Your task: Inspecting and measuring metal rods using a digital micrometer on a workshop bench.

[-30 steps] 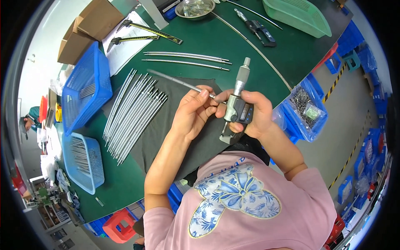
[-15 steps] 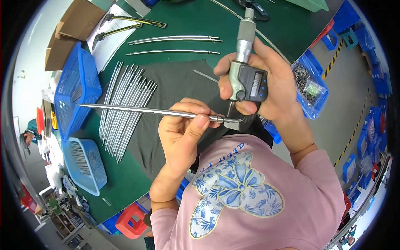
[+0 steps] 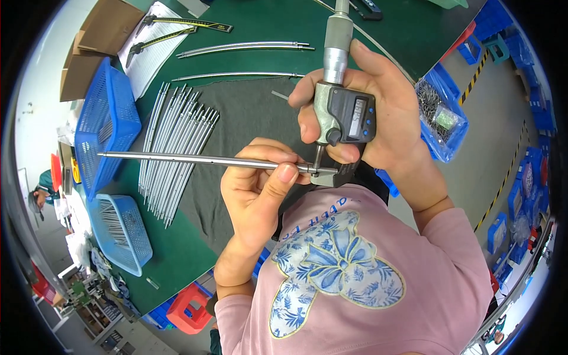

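Observation:
A slim metal rod (image 3: 177,157) lies pinched between the thumb and fingers of my left hand (image 3: 251,195), nearly level and pointing left. Wrapped around a digital micrometer (image 3: 338,35) is my right hand (image 3: 393,121), its thumb up beside the knurled thimble. The stepped right end of the rod sits in the micrometer's jaw, under the spindle (image 3: 319,157). Whether both measuring faces touch the rod is too small to tell. The micrometer's small display faces up. My right fingers partly hide its frame.
Many similar rods (image 3: 177,151) lie fanned on a dark cloth (image 3: 236,106). Left of them stand two blue baskets (image 3: 109,127), the nearer one holding thin rods. Calipers (image 3: 189,23) rest on paper at the far left. More rods (image 3: 245,49) lie across the green table.
My right hand has shifted the micrometer a little left, bringing its spindle over the rod's stepped end. The rod has slid slightly left with my left hand.

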Motion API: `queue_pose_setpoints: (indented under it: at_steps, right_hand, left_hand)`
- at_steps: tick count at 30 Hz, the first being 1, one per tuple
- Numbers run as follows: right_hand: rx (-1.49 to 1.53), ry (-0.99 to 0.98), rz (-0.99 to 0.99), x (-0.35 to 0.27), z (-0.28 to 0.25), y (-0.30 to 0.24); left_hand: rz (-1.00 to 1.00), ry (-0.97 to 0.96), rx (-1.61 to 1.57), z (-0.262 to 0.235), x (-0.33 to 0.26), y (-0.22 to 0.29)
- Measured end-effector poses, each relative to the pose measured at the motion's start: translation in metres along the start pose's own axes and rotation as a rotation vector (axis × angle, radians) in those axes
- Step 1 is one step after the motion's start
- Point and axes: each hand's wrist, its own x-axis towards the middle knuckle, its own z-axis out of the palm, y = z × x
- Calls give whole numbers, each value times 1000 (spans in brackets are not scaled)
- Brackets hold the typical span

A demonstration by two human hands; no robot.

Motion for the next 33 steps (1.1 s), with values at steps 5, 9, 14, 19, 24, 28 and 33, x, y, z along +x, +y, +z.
queue_pose_setpoints:
  at_steps: [5, 9, 14, 19, 24, 28, 33]
  right_hand:
    - [68, 43, 21, 1, 1, 0]
    - [66, -3, 14, 2, -2, 2]
    - [-7, -51, -12, 3, -5, 3]
    - [-67, -67, -10, 5, -6, 4]
    - [-11, -134, 2, 6, -10, 5]
    - [-65, -120, 0, 6, -8, 5]
    - [-30, -101, -6, 5, -8, 8]
  left_hand:
    - [-5, 2, -14, 1, 0, -1]
    - [-1, 0, -8, 0, 0, -1]
    - [-8, -10, 4, 1, 0, 0]
    - [15, 18, 14, -1, 0, -1]
    - [-1, 56, 60, 4, -1, 3]
    - [-5, 77, 80, 4, -2, 4]
    - [-7, 72, 63, 2, -2, 4]
